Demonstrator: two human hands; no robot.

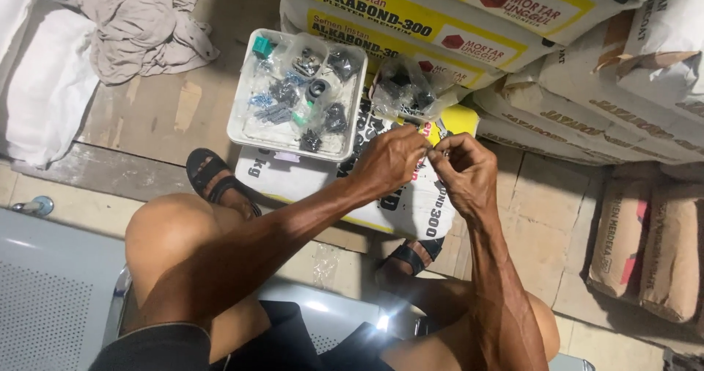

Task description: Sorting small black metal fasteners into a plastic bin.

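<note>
— So, what was held between the hands?

— A small metal part (433,151), too tiny to be told apart, was pinched between the fingertips of the left hand (391,160) and the right hand (463,170). Both hands were closed narrowly on it, thumb against forefinger, and were brought together until the fingertips touched.

— And where was that part placed in the scene?

— It was held in the air above a white and yellow printed cement sack (411,195) that was laid flat on the floor, just in front of a crumpled clear plastic bag of dark hardware (407,92).

— What else was seen near the hands?

— A white rectangular plastic tray (242,125) was set on the far end of the same sack, to the left of the clear bag. It was filled with small clear packets of screws and dark fittings, and a small teal block (262,46) was seen in its far left corner. Behind the tray and bag, stacked white and yellow mortar sacks (469,26) were piled. A dark strapped sandal (214,180) was worn on the left foot, beside the sack. A crumpled grey cloth (143,23) was left on the floor, well apart to the left. A grey perforated metal bench (51,298) was sat upon.
</note>
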